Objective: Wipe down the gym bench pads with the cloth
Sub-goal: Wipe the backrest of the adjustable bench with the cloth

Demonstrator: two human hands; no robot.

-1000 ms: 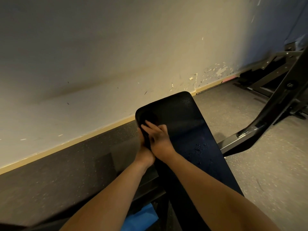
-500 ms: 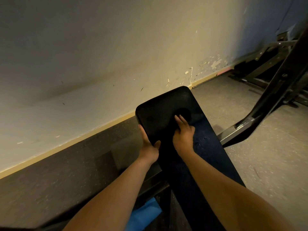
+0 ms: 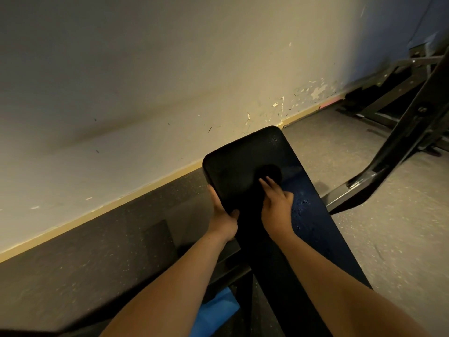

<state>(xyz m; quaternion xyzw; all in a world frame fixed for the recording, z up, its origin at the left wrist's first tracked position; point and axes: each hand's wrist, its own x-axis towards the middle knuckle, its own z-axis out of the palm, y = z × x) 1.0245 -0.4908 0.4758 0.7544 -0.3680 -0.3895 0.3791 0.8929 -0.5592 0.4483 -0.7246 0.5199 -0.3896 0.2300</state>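
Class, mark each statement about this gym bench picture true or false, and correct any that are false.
1. The left hand grips the side edge of the bench pad. True.
2. The right hand hangs clear of the pad. False: its straight fingers press a dark cloth onto the pad.
3. Droplets lie on the pad beside the right hand. True.
4. Something red lies under the bench. False: the blue object lies there.

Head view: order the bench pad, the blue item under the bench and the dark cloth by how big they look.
1. bench pad
2. blue item, partly hidden
3. dark cloth, partly under the right hand; its edges blur into the pad, so its true extent is unsure
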